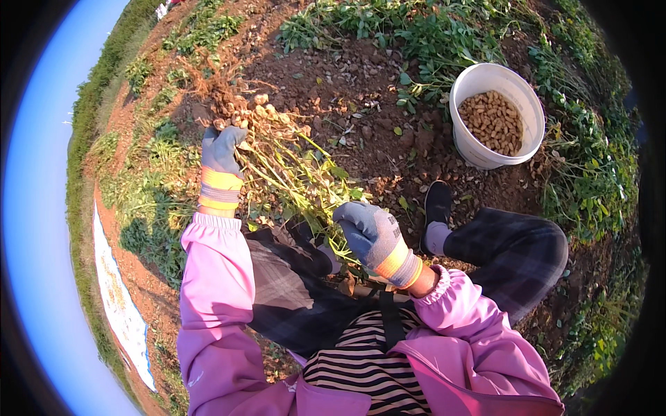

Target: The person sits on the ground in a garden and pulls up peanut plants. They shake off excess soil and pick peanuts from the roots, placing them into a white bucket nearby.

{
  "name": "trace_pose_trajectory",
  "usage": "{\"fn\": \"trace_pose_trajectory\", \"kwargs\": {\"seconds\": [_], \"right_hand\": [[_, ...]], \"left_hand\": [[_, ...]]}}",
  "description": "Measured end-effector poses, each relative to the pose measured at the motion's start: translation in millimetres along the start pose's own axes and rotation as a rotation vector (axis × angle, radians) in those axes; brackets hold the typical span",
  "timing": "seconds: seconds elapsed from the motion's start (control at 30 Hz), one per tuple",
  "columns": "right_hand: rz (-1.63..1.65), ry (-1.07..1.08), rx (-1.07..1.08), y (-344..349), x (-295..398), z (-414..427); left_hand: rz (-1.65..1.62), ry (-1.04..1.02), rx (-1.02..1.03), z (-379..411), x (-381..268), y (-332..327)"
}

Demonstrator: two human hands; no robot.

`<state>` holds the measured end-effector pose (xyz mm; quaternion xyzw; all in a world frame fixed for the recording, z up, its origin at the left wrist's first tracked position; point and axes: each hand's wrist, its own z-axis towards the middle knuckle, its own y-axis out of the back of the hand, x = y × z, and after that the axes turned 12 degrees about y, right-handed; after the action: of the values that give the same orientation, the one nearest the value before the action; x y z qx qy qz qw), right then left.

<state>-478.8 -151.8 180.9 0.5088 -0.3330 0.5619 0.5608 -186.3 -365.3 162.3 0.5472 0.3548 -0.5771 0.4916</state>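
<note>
An uprooted bunch of peanut plants [291,171] stretches between my two gloved hands above the soil. My left hand [222,148], in a grey glove with an orange cuff, is closed round the root end. Peanut pods [265,112] and brown, soil-covered roots [216,86] cluster just beyond its fingers. Lower down, my right hand [372,236], gloved the same way, grips the leafy stems near my knees. Its fingertips are partly hidden by the back of the glove. A white plastic bucket [463,138], partly filled with picked peanuts [491,122], stands to the right.
Pulled peanut plants [437,41] lie at the far side, and more green foliage [593,182] is at the right. Loose brown soil [359,119] spreads before me. My shoe [438,205] rests near the bucket. A white sheet [117,291] with scattered produce lies far left.
</note>
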Motion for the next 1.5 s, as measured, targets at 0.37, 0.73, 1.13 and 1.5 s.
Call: {"fn": "trace_pose_trajectory", "kwargs": {"seconds": [0.37,0.73,1.13,1.5], "right_hand": [[-0.134,-0.162,-0.381,88,-10,19],[-0.238,-0.190,-0.818,276,-130,48],[-0.676,-0.362,-0.725,295,-213,36],[-0.978,-0.317,-0.700,289,-198,30]], "left_hand": [[0.067,-0.240,0.164,-6,18,42],[-0.408,0.381,0.073,-26,17,75],[-0.305,0.275,-0.004,-16,-3,44],[-0.204,0.192,-0.081,-12,-23,15]]}}
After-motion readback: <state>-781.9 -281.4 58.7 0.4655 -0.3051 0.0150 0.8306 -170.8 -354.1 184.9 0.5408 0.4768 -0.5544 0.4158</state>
